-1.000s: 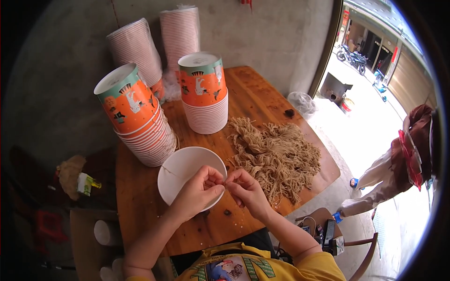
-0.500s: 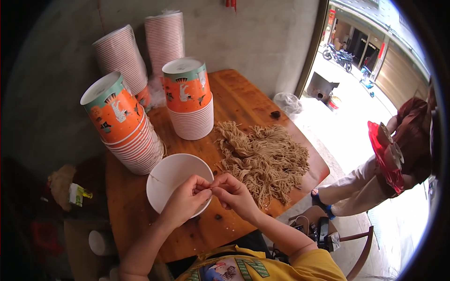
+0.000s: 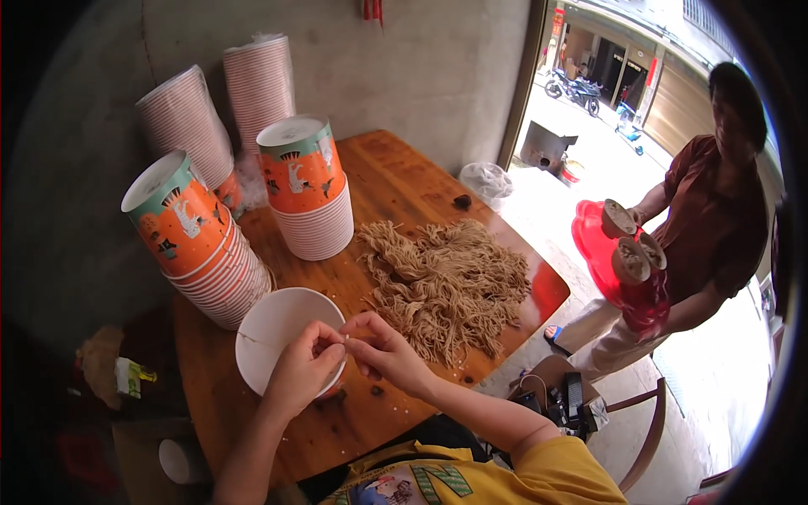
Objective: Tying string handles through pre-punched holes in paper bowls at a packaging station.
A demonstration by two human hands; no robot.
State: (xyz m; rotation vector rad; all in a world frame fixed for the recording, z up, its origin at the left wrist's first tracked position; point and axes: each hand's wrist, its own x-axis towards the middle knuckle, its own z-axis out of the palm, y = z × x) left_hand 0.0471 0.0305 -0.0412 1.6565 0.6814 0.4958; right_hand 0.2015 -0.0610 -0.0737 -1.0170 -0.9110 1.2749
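Observation:
A white paper bucket [image 3: 273, 316] lies tipped on the table in front of me, its mouth toward me. A thin tan string shows against its left inner wall. Over the bucket's right rim, my left hand [image 3: 305, 364] is closed in a pinch. My right hand [image 3: 385, 358] pinches too, its fingertips meeting the left ones. Something tiny and pale shows between them, too small to name. Just beyond my right hand spreads a heap of tan strings [image 3: 454, 286].
Nested bucket stacks, one orange-printed [image 3: 307, 185] and another [image 3: 194, 227], stand at the back left, before wrapped white stacks [image 3: 259, 93]. At right, a person [image 3: 715, 202] carries a red tray [image 3: 593, 231] with several bowls. A chair [image 3: 652, 429] stands by the table's right side.
The whole view has shifted, with the table things now further left. The person with the tray now shows more fully. My fingertips stay together at the bucket's rim.

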